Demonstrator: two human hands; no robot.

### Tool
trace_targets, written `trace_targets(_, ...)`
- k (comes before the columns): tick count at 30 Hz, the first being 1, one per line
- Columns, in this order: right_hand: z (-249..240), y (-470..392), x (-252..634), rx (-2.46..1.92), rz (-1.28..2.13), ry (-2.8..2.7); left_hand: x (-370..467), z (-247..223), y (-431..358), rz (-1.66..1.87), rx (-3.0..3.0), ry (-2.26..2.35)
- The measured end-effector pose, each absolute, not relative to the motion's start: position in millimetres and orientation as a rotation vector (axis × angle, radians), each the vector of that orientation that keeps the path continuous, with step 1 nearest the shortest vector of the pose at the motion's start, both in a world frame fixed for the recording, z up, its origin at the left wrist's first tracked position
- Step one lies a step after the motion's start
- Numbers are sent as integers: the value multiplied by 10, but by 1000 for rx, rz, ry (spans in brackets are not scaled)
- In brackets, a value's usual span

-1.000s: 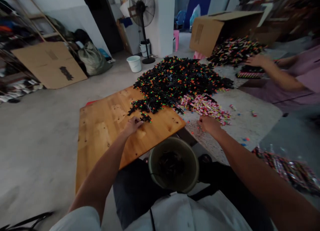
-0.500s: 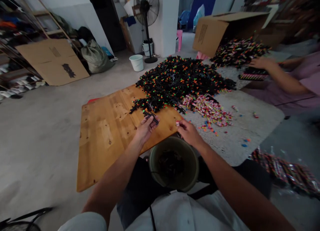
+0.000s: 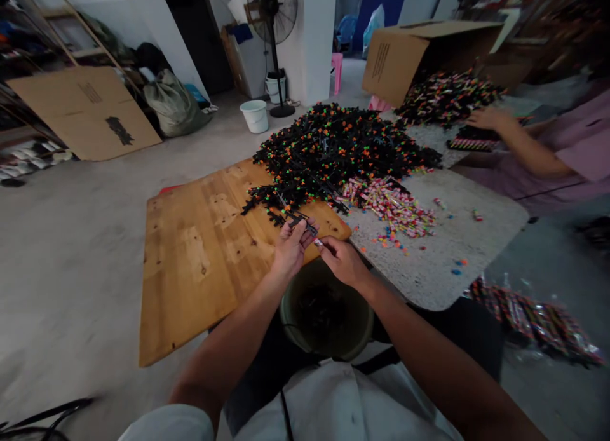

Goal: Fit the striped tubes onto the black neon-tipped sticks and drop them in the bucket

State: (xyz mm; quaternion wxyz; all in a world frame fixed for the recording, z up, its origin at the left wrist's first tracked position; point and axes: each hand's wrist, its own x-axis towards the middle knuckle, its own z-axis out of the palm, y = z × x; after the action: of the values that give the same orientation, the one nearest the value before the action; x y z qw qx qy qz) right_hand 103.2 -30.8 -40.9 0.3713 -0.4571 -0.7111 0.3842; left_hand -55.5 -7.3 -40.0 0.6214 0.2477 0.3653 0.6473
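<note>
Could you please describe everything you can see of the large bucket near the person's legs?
The bucket is round, deep and dull olive-grey, apparently plastic. It stands upright and open between the legs, beside the near edges of the board and table. Dark contents, too dim to identify, lie inside. The left hand and right hand are above its far side, not gripping it.

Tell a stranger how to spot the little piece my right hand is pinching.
Start at the wooden board. By its right corner is the right hand. Pinched in its fingertips is the small white-and-red piece, held apart from the similar pieces heaped on the speckled table.
</note>
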Motion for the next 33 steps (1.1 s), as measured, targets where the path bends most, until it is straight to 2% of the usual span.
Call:
trace_targets(19, -413, -348, 1031, -1212, 943, -1760, -468, -349, -152, 1549, 658, 922)
trace_targets(28, -555, -372, 992, -1116, 1390, -1384, -414, -372, -204, 1558, 779, 1049)
trace_targets(33, -654, -453, 1285, -1202, 1531, -1445, -704, -534, -271, 1397, 996, 1157)
